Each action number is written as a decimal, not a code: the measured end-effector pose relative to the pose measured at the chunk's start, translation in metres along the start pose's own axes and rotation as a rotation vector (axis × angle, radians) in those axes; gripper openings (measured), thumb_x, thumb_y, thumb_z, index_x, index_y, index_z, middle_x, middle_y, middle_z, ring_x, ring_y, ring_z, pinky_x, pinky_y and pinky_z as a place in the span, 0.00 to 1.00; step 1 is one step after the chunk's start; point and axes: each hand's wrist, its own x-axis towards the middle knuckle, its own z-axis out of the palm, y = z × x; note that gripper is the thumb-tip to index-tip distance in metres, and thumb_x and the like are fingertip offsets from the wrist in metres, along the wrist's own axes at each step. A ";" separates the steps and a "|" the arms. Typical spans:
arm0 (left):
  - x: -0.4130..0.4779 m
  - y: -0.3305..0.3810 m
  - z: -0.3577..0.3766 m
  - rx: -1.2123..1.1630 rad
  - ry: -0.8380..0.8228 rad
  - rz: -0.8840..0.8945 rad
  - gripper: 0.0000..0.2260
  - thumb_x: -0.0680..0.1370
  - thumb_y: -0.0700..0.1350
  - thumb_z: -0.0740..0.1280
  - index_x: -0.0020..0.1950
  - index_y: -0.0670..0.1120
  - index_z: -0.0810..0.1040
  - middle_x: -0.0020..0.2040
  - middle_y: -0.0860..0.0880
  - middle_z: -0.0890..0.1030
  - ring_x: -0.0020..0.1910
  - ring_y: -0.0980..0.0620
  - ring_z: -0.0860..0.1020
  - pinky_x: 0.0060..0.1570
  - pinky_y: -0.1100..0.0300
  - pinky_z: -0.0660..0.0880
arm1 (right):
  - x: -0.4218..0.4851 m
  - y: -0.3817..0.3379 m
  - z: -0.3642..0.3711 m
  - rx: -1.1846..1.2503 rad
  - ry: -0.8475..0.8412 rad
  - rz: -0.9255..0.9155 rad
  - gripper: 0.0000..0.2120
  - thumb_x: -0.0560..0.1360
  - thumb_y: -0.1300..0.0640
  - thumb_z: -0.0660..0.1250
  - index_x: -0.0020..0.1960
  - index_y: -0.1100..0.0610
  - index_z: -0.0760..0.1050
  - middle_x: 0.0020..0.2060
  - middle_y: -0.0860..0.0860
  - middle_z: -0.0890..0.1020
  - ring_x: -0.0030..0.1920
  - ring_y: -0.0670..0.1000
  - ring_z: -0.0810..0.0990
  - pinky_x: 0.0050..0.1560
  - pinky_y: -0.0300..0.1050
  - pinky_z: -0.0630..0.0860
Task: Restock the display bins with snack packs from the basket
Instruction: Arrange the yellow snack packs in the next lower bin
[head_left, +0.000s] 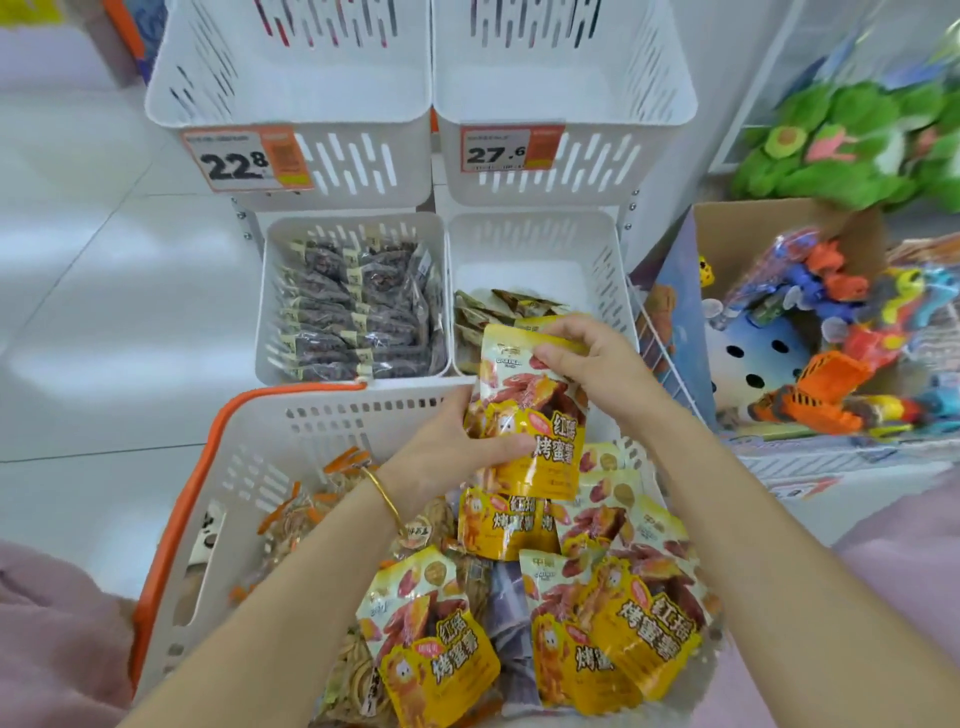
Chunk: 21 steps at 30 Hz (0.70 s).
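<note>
Holding one yellow snack pack (530, 415) between them, both hands are closed on it above the far wall of the basket (322, 410). The left hand (457, 447) grips the pack's lower left side, thumb laid across the front and fingers behind. The right hand (592, 358) pinches its top edge with curled fingers. The pack stands nearly upright, its top overlapping the near rim of the lower right bin (597, 244). That bin holds only a few tan packs (498, 306) along its near side, with bare white bottom behind them. Just beside it, the lower left bin (353, 221) is packed with rows of dark packs (358, 312). Two taller white bins sit on the tier above, the left one with a price tag (244, 161) reading 22.8 and the right one with a tag (506, 150) reading 27.6; what they hold cannot be made out. The basket is white with an orange handle (208, 467), and many more yellow packs (639, 623) lie heaped in its right half, while clear bags with orange twists (322, 499) fill its left. A gold bracelet (384, 499) circles the left wrist. To the right, a cardboard box (769, 218) holds bright plastic toys (831, 374), and green plush toys (857, 140) lie behind it. White floor tiles (104, 260) spread to the left.
</note>
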 end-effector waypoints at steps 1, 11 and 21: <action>0.006 0.003 -0.001 0.000 0.003 0.017 0.33 0.66 0.49 0.76 0.67 0.53 0.66 0.58 0.53 0.78 0.55 0.53 0.79 0.57 0.51 0.77 | 0.008 -0.005 -0.009 -0.009 -0.036 0.015 0.11 0.75 0.59 0.69 0.55 0.51 0.73 0.50 0.50 0.80 0.50 0.51 0.81 0.47 0.43 0.75; 0.113 0.058 -0.032 0.164 0.013 0.290 0.30 0.68 0.42 0.77 0.62 0.57 0.65 0.57 0.57 0.76 0.54 0.58 0.78 0.52 0.62 0.77 | 0.102 -0.030 -0.059 0.013 -0.190 0.004 0.13 0.66 0.64 0.74 0.49 0.56 0.79 0.30 0.44 0.81 0.29 0.41 0.78 0.31 0.35 0.77; 0.174 0.028 -0.073 0.292 0.458 0.417 0.24 0.72 0.48 0.66 0.67 0.46 0.69 0.61 0.51 0.70 0.64 0.51 0.70 0.64 0.47 0.70 | 0.155 0.031 -0.010 -0.891 0.361 -1.123 0.11 0.77 0.67 0.65 0.58 0.58 0.78 0.56 0.56 0.82 0.54 0.59 0.81 0.58 0.51 0.76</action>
